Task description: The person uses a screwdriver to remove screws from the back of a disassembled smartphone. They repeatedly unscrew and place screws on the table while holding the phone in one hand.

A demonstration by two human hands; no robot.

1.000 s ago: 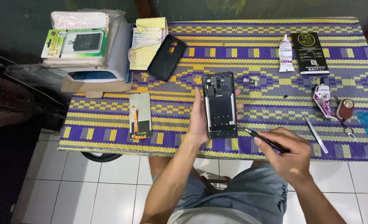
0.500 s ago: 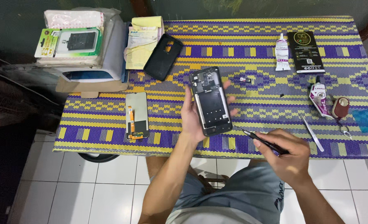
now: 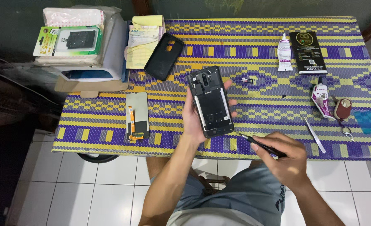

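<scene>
Black and open-backed, the phone frame sits upright in the left hand, thumb along one long edge and fingers wrapped round the other, raised just above the woven purple-and-yellow mat. It looks light and rigid but delicate: the camera cluster and inner parts lie bare near its top, so the plain side rails seem the safest place to grip, not the exposed middle. The right hand, just below and to the right of the frame, is closed on a thin dark screwdriver whose tip nearly meets the frame's lower corner.

Left of the holding hand, a detached display panel with an orange flex cable lies flat on the mat; beyond it, farther up, a black phone case. Past the right hand lie tweezers, a white glue tube and a black flat box. The mat covers a small table standing on a white tiled floor; its weave would grip small parts poorly.
</scene>
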